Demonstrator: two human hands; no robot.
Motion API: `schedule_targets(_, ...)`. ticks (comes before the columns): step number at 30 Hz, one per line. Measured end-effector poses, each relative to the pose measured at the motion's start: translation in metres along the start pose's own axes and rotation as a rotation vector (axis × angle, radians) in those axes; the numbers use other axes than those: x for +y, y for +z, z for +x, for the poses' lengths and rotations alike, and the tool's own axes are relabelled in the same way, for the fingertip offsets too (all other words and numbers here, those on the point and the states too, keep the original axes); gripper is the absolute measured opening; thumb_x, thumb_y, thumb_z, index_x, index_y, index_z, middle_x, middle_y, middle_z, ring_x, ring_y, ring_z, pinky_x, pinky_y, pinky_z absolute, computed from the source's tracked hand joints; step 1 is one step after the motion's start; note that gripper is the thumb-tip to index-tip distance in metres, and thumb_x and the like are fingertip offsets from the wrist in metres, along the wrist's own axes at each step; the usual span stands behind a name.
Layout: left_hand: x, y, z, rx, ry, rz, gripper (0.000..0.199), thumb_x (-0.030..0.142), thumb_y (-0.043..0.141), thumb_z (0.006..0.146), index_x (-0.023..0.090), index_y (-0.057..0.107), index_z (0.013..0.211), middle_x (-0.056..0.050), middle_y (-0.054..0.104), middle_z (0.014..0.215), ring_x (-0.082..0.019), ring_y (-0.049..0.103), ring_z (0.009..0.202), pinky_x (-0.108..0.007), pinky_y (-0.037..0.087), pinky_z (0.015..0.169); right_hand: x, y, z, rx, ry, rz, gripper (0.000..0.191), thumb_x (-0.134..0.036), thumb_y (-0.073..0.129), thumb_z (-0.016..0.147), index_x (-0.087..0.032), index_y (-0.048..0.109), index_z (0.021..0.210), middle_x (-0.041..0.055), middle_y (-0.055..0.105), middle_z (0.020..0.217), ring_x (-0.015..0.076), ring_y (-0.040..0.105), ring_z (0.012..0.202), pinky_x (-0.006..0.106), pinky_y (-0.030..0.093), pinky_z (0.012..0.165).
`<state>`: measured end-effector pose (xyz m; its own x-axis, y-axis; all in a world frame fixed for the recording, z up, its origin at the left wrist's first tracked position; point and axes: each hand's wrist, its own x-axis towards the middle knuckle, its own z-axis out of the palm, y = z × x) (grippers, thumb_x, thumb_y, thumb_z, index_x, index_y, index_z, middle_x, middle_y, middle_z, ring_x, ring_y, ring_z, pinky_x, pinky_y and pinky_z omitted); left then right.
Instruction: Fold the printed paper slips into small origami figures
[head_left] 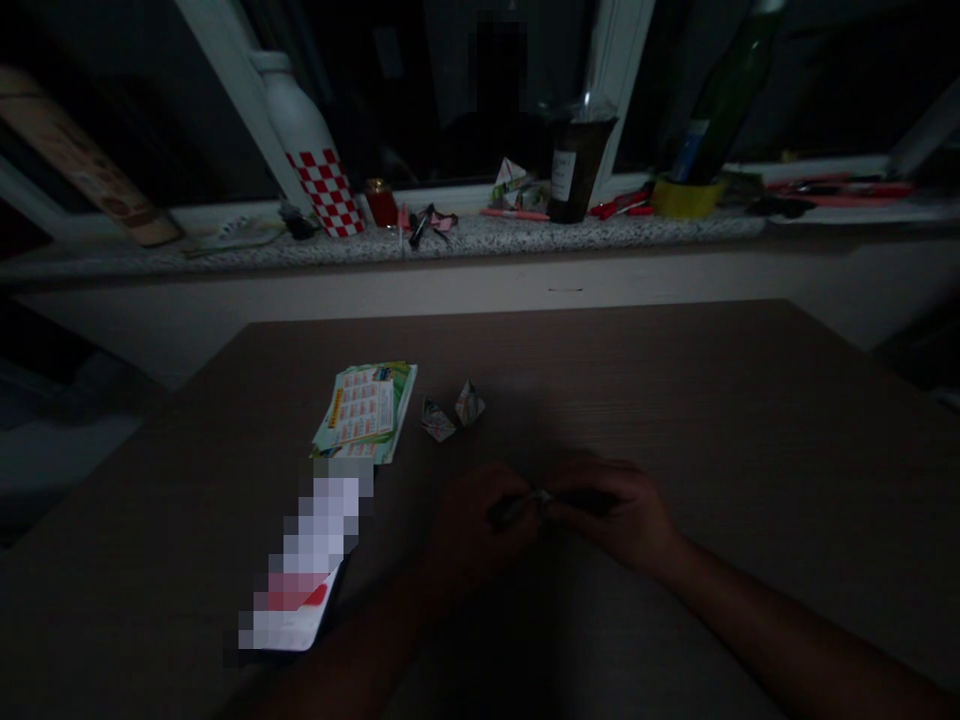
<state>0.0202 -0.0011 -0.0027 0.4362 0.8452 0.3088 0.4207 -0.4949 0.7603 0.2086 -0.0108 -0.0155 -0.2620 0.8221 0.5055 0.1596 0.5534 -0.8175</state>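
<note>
Over the dark wooden table (pixel 720 400), my left hand (pixel 484 520) and my right hand (pixel 619 510) meet fingertip to fingertip. Both are closed in a pinch on a small piece of folded paper (pixel 541 496), mostly hidden by the fingers and dim. Just beyond my left hand sit two folded paper pieces, one leaning left (pixel 436 420) and one more upright (pixel 469 404). To their left lies a stack of printed paper cards (pixel 364 412) with green edges. A lit phone (pixel 300 570), partly blurred out, rests left of my left forearm.
A granite sill (pixel 480 238) runs behind the table under dark windows. On it stand a red-and-white checkered bottle (pixel 326 175), a small red jar (pixel 381 205), a dark drink cup (pixel 577 165), a green bottle (pixel 720 100) in a yellow holder (pixel 686 196), and several pens.
</note>
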Motion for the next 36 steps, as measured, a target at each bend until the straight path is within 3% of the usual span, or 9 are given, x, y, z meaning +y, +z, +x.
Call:
schedule_targets(6,0.004,-0.006,0.002,-0.033,0.156,-0.027,0.008,0.018,0.058,0.081,0.017,0.065,0.085,-0.004,0.065,0.079,-0.014,0.06,0.07,-0.024,0.046,0.063,-0.001,-0.001,-0.001,0.017,-0.024,-0.057,0.021,-0.019,0.071,0.075,-0.021,0.07,0.096,0.0062,0.072,0.084,0.0187,0.068,0.075,0.029,0.056,0.065)
schedule_targets(16,0.003,-0.003,-0.001,-0.121,0.151,-0.025,0.016,0.02,0.05,0.086,0.015,0.065,0.084,-0.004,0.058,0.076,-0.013,0.055,0.067,-0.024,0.042,0.06,-0.003,0.002,-0.003,-0.024,-0.044,-0.078,0.023,-0.018,0.07,0.076,-0.02,0.07,0.1,0.0075,0.072,0.087,0.0191,0.068,0.077,0.03,0.056,0.067)
schedule_targets(19,0.004,-0.002,-0.002,-0.07,0.085,-0.026,0.013,0.021,0.053,0.085,0.016,0.065,0.083,-0.004,0.061,0.075,-0.014,0.056,0.068,-0.025,0.044,0.062,-0.003,0.002,-0.002,0.023,-0.002,-0.067,0.021,-0.019,0.07,0.077,-0.021,0.072,0.097,0.0065,0.073,0.084,0.0188,0.069,0.075,0.028,0.056,0.064)
schedule_targets(23,0.005,-0.002,0.0,0.017,-0.127,-0.141,0.011,0.022,0.062,0.079,0.018,0.064,0.089,-0.002,0.067,0.082,-0.016,0.062,0.078,-0.026,0.048,0.07,-0.001,0.003,-0.002,0.088,0.136,0.001,0.013,-0.025,0.072,0.076,-0.022,0.074,0.088,0.0051,0.074,0.077,0.0181,0.069,0.067,0.027,0.056,0.059)
schedule_targets(27,0.002,0.0,0.001,-0.001,-0.283,-0.208,0.012,0.028,0.064,0.078,0.017,0.067,0.084,-0.001,0.069,0.076,-0.016,0.062,0.071,-0.025,0.048,0.064,0.001,0.004,-0.002,0.226,0.287,0.079,0.011,-0.028,0.072,0.073,-0.02,0.072,0.081,0.0034,0.073,0.069,0.0159,0.067,0.06,0.024,0.055,0.053)
schedule_targets(33,-0.002,0.003,0.001,0.004,-0.366,-0.307,0.02,0.035,0.063,0.08,0.016,0.069,0.078,-0.001,0.068,0.072,-0.015,0.061,0.067,-0.023,0.045,0.06,0.0,0.004,0.003,0.188,0.438,0.247,0.012,-0.027,0.074,0.07,-0.017,0.068,0.072,0.0012,0.068,0.06,0.0118,0.062,0.052,0.02,0.05,0.047)
schedule_targets(36,-0.002,0.004,0.001,-0.028,-0.407,-0.368,0.025,0.039,0.06,0.082,0.016,0.069,0.083,-0.002,0.068,0.074,-0.015,0.061,0.067,-0.023,0.044,0.059,0.001,0.004,0.004,0.258,0.479,0.304,0.014,-0.026,0.076,0.067,-0.016,0.066,0.071,0.0004,0.068,0.059,0.011,0.061,0.05,0.02,0.049,0.047)
